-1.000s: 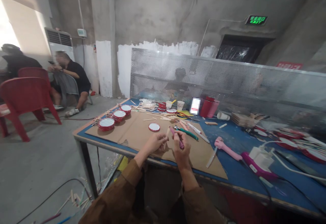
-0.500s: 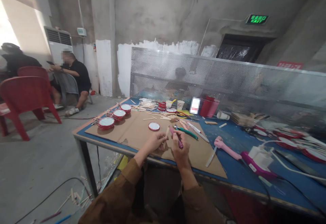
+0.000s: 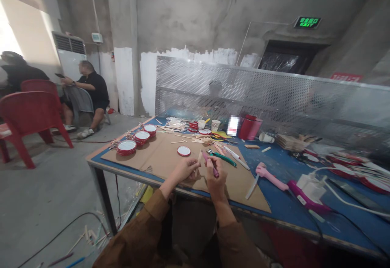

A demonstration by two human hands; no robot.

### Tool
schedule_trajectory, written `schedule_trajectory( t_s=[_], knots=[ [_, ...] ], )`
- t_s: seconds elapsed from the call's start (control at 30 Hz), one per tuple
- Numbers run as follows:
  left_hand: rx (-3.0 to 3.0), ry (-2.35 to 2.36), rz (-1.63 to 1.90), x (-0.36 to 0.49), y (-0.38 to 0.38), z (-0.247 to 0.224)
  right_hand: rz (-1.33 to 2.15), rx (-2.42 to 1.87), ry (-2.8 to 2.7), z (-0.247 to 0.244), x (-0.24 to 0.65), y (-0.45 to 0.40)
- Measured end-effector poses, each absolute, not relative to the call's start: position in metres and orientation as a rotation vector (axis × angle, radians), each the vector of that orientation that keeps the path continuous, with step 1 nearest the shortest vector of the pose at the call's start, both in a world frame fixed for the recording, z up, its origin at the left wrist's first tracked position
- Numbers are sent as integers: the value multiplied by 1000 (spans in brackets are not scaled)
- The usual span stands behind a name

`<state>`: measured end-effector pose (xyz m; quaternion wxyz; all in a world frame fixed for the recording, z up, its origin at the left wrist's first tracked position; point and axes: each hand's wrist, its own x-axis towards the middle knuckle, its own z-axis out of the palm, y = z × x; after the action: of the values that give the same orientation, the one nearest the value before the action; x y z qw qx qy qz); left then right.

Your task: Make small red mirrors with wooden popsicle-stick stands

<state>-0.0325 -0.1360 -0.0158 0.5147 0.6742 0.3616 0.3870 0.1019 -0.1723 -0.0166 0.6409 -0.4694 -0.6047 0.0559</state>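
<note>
Above the cardboard sheet point(image 3: 164, 148), my left hand point(image 3: 186, 169) is closed on a pale wooden stick point(image 3: 199, 158) that it holds nearly upright. My right hand point(image 3: 217, 176) grips a purple-pink marker point(image 3: 215, 171), its upper end close to the stick; I cannot tell whether the two touch. A round red-rimmed disc with a white face point(image 3: 184, 151) lies on the cardboard just beyond my left hand. Green-handled pliers point(image 3: 224, 158) rest behind my right hand. Farther left stand several small red drums with white tops point(image 3: 126, 147).
A pink glue gun point(image 3: 272, 177) and a purple power strip point(image 3: 307, 199) with cables lie on the blue table point(image 3: 277, 203) at right. Loose sticks point(image 3: 201, 139), paper cups point(image 3: 215, 125) and a red bottle point(image 3: 246, 127) line the back, before a perforated metal screen point(image 3: 189, 81). Another person point(image 3: 91, 87) sits far left.
Both hands keep almost the same place and grip, with the stick and marker still close together. The whole view has shifted very slightly.
</note>
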Motion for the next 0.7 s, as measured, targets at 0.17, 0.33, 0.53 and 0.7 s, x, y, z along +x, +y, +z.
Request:
schedule_trajectory(
  t_s=[0.17,0.33,0.53,0.7],
  knots=[
    [1627,850,943,-33,-135,-19,124,-1065,-1303,-17,103,-171],
    [1615,846,935,-33,-134,-19,111,-1054,-1389,-13,102,-173],
    [1632,833,933,-33,-132,-20,105,-1052,-1390,-14,102,-172],
    [1633,851,936,-33,-134,-19,124,-1058,-1385,-15,102,-172]
  ],
)
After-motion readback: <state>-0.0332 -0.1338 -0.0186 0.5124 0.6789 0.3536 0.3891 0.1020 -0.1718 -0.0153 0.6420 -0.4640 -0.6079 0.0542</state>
